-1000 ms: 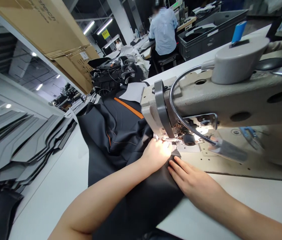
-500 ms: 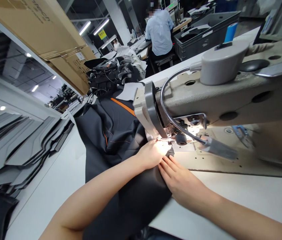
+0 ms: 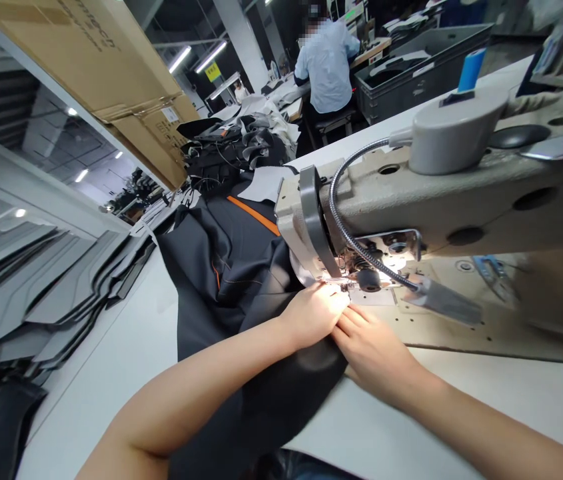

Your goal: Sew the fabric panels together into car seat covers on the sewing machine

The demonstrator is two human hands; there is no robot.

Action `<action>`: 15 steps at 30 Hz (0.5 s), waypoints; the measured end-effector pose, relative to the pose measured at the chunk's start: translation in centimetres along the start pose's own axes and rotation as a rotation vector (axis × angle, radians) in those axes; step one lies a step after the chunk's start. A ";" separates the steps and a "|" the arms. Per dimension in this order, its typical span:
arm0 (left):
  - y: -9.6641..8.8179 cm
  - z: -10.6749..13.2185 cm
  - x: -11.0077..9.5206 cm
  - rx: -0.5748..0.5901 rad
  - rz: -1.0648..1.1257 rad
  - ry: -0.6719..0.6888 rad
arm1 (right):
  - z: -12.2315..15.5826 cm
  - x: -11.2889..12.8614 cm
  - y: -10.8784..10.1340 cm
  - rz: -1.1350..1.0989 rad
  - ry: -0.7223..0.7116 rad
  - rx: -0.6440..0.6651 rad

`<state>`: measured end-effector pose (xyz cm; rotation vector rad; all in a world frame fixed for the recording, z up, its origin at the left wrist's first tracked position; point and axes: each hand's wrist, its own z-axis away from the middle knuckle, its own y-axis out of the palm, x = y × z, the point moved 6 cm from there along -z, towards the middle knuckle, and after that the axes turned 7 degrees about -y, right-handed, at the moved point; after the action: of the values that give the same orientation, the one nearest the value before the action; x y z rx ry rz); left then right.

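A large black leather-like piece (image 3: 261,393) with an orange strip (image 3: 254,215) drapes over the table and runs under the head of a sewing machine (image 3: 441,207). My left hand (image 3: 315,313) is closed on the edge of this piece, close in front of the lit needle area. Its fingertips are partly lost in the lamp's glare. My right hand (image 3: 368,347) lies against the left one, its fingers together and pressed on the same edge; the fingertips are partly hidden. The small work lamp (image 3: 448,303) on a bendable metal neck lights the spot.
Stacked grey cut panels (image 3: 26,287) lie along the left side. A cardboard box (image 3: 106,73) rises at the upper left. Behind the machine are a heap of dark pieces (image 3: 236,143), a grey bin (image 3: 411,83) and a seated person (image 3: 327,63). A blue thread spool (image 3: 471,70) tops the machine.
The whole view has shifted slightly, so things appear a little further right. My right hand has come closer against my left hand, and the black piece's lower edge has moved a little.
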<state>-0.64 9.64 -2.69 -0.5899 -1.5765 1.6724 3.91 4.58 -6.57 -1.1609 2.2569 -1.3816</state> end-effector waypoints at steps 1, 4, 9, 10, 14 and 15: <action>-0.5 0.6 -0.1 0.014 0.021 -0.027 | 0.2 -0.7 -0.2 0.018 0.035 0.004; -1.2 2.6 -0.8 0.117 0.053 -0.090 | 1.0 -2.9 -0.6 0.098 0.155 0.019; -0.2 3.1 -1.9 0.249 0.013 -0.057 | 1.7 -4.9 -0.3 0.172 0.223 0.058; 0.0 2.8 -1.6 0.275 0.081 -0.060 | 1.7 -5.2 -0.2 0.150 0.234 0.074; 0.6 1.9 1.7 0.415 0.817 -0.217 | 1.4 -6.1 0.0 0.070 0.306 0.117; 0.8 2.0 2.6 0.443 1.073 -0.285 | 1.1 -6.2 0.0 0.072 0.315 0.117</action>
<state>-3.93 10.45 -2.76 -1.0937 -0.9991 2.8940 8.65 8.45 -8.27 -0.8660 2.3550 -1.7457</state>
